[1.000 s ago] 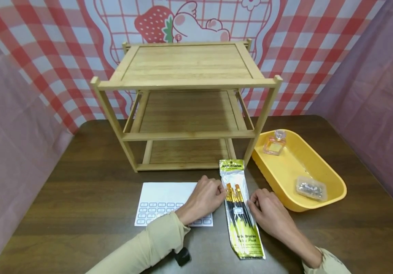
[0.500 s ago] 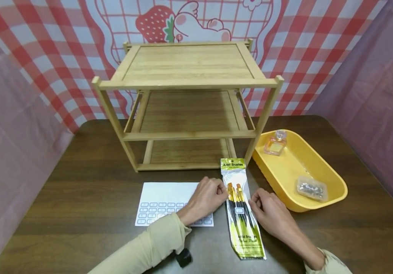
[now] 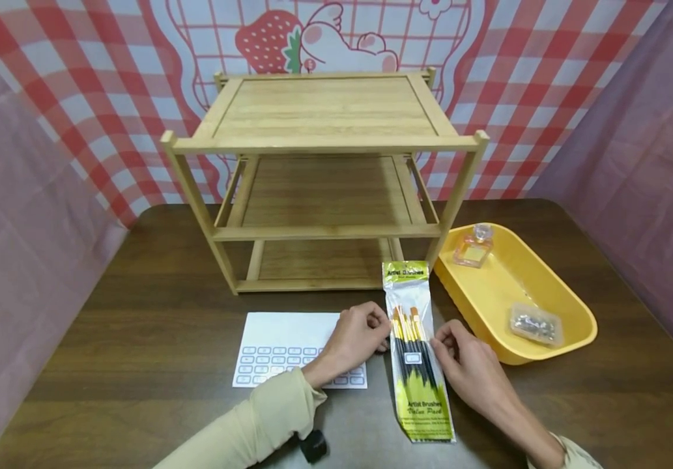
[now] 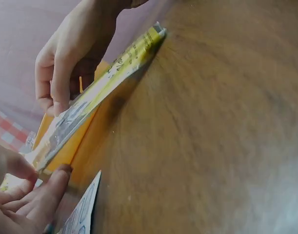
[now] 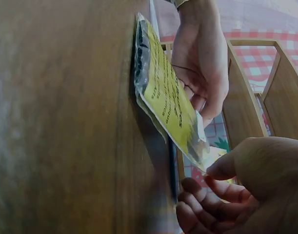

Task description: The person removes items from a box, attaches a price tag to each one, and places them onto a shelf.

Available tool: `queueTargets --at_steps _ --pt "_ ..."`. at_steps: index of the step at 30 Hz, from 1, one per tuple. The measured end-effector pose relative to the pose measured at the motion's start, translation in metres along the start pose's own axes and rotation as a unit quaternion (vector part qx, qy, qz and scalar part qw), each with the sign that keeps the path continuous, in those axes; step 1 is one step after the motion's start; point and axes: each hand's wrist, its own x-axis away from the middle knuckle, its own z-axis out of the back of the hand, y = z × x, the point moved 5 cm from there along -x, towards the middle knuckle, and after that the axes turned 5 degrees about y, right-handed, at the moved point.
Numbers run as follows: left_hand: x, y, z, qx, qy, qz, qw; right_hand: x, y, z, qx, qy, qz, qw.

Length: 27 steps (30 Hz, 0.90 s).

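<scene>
A clear and yellow-green pack of artist brushes stands between my hands in the head view, a small white label stuck across its handles. My left hand pinches its left edge between thumb and fingers. On the opposite edge, my right hand pinches the plastic the same way. From the right wrist view, the pack shows tilted, its lower end close over the table. A white sheet of blue-framed labels lies partly under my left forearm.
Behind the hands stands a three-tier wooden shelf. At right, a yellow tray holds a pink perfume bottle and a small clear box of metal pieces. A black object sits near my left sleeve.
The brush pack's top end has risen toward the shelf and its front now faces me more squarely. Both hands keep their pinch at its edges, having shifted only slightly.
</scene>
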Motion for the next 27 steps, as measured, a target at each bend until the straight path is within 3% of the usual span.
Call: queueTargets --at_steps 5,14,20,23,27 --pt "0.0026 -0.001 -0.0023 0.123 -0.006 0.058 0.9906 0.0008 -0.0015 0.0024 -0.032 0.018 -0.008 0.9993" --pt "0.0057 0.0 -0.0042 0.202 -0.018 0.126 0.971 0.0015 -0.0007 0.0019 -0.11 0.028 -0.043 0.9926" --pt "0.0046 -0.0003 -0.0067 0.229 -0.038 0.134 0.9635 0.0044 0.0008 0.0021 -0.197 0.03 -0.073 0.9773" --pt "0.0043 0.0006 -0.0063 0.223 -0.046 0.124 0.9657 0.005 0.0018 0.0024 -0.226 0.032 -0.083 0.9702" --pt "0.0035 0.0051 -0.0038 0.214 -0.047 0.089 0.9716 0.005 0.002 0.0026 -0.257 0.021 -0.094 0.9616"
